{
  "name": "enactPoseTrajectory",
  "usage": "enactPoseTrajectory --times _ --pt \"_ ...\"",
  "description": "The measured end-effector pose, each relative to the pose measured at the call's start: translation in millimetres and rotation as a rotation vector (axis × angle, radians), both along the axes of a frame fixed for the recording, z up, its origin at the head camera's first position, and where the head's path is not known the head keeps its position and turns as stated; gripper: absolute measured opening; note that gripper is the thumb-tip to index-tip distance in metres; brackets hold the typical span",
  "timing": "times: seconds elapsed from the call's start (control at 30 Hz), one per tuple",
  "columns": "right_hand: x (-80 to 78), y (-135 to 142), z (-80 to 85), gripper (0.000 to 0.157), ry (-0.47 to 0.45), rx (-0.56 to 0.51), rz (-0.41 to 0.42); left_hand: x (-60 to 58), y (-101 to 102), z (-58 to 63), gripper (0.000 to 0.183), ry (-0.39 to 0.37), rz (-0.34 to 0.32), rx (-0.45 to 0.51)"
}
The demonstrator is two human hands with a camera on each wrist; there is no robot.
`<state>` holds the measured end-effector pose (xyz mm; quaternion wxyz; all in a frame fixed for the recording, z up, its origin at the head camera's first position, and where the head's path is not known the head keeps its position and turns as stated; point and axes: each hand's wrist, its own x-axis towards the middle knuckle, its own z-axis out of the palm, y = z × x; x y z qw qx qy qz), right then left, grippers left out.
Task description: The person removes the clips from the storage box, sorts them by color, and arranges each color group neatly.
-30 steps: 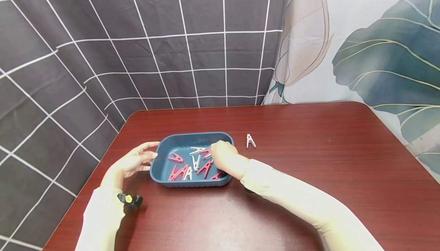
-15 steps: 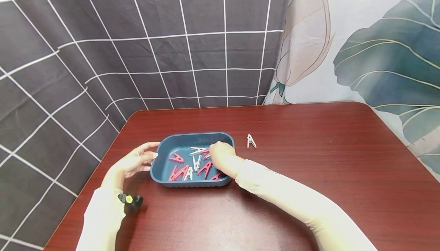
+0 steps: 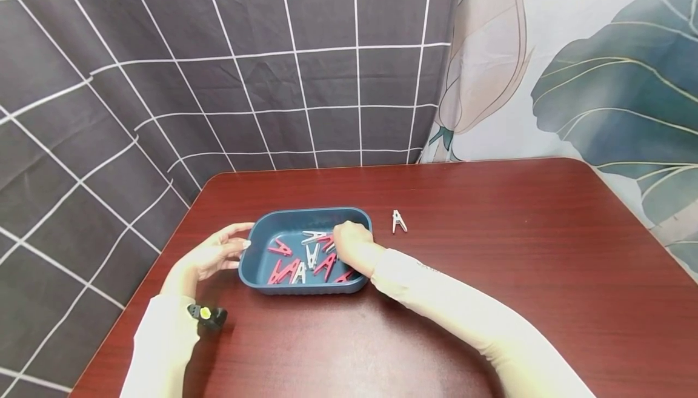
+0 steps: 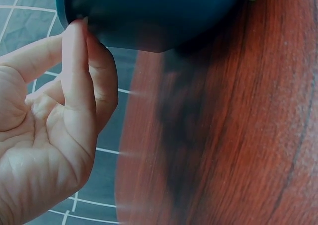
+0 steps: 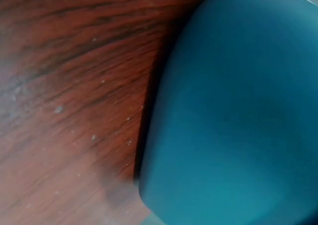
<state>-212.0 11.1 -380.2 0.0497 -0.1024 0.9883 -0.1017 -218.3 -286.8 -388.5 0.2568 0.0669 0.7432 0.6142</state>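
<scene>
A blue plastic basin (image 3: 305, 289) sits on the table with several red and white clothespins lying in it, such as a red clothespin (image 3: 280, 248) and a white clothespin (image 3: 312, 256). My left hand (image 3: 215, 254) pinches the basin's left rim; in the left wrist view the thumb and fingers of the left hand (image 4: 74, 96) meet at that edge. My right hand (image 3: 355, 245) reaches down inside the right end of the basin, among the clothespins there. Its fingertips are hidden, and I cannot tell whether they hold a clothespin. The right wrist view shows mostly the basin's outer wall (image 5: 228, 115).
One white clothespin (image 3: 398, 221) lies on the red-brown wooden table (image 3: 518, 246), right of the basin. A dark gridded cloth (image 3: 322, 83) hangs behind and at the left, and a leaf-patterned cloth (image 3: 572, 83) at the back right.
The right forearm has shifted slightly to the left, with the right hand staying inside the basin. The left hand, basin and clothespins look unchanged.
</scene>
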Motion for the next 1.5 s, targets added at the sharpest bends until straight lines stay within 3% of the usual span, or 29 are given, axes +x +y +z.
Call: enactPoseTrajectory --times 0.3,0.5,0.73,1.1,1.5 --pt "1.5 0 1.1 0.013 0.034 -0.001 -0.006 -0.9 -1 -1.7 0.044 0.002 -0.004 0.012" --pt "-2.5 3 2.4 0.012 0.043 -0.037 0.055 0.0 -1 -1.6 0.049 0.010 0.005 -0.005" --pt "-4.9 12 7.1 0.006 0.060 -0.137 0.106 1.2 0 -2.1 0.055 -0.002 0.009 -0.008" --pt "-8.0 19 18.6 0.013 0.037 -0.419 0.045 -0.3 1 -1.9 0.047 -0.001 0.004 0.003" --pt "-5.6 27 23.3 0.014 0.057 -0.543 0.049 -1.6 0 0.3 0.046 0.012 -0.019 -0.021"
